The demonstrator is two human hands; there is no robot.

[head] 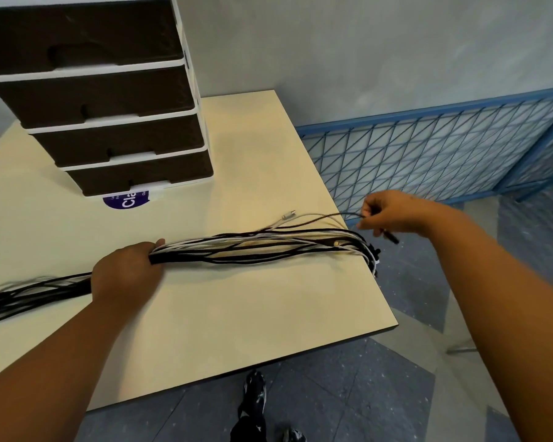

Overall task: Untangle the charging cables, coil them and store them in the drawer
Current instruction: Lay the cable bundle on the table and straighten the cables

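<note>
A long bundle of black and white charging cables (252,245) lies across the cream table (236,314), from the left edge to the right edge, where its ends hang over. My left hand (125,271) is closed around the bundle near its middle. Beyond the table's right edge, my right hand (389,215) pinches one thin black cable (332,216) lifted out of the bundle, with its plug end sticking out below the fingers. A white plug (289,215) lies loose just behind the bundle. The drawer unit (109,122), dark fronts in a white frame, stands at the back left with all drawers shut.
A purple round sticker (125,199) lies in front of the drawer unit. A blue wire-mesh fence (428,154) runs along the wall to the right of the table. Below the table's near edge are grey floor tiles and my shoes (254,390).
</note>
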